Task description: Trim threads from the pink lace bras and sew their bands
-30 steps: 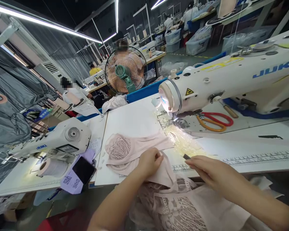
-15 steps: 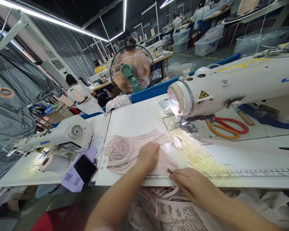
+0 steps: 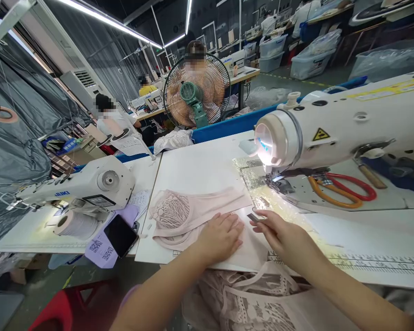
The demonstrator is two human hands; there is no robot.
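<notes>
A pale pink bra (image 3: 207, 207) with a lace cup lies spread on the white sewing table, its wing reaching toward the sewing machine. My left hand (image 3: 222, 235) rests flat on its lower part, fingers stretched out. Between the thumb and fingers of my right hand (image 3: 284, 236) is a small flat dark grey piece (image 3: 252, 218), whose kind I cannot make out. That hand hovers near the wing's end, just right of the left hand. More pink lace garments (image 3: 251, 301) hang in a heap below the table edge.
At right stands a lit sewing machine (image 3: 317, 124); scissors with red and orange handles (image 3: 345, 191) lie under its arm. Left are another sewing machine (image 3: 100, 184), a thread cone (image 3: 76, 224) and a phone (image 3: 120, 235). A large fan (image 3: 196, 92) stands behind, with people beyond.
My left hand has opened from a curled grip and lies flat on the fabric. My right hand has moved up from the ruler edge toward the wing, still holding the dark piece.
</notes>
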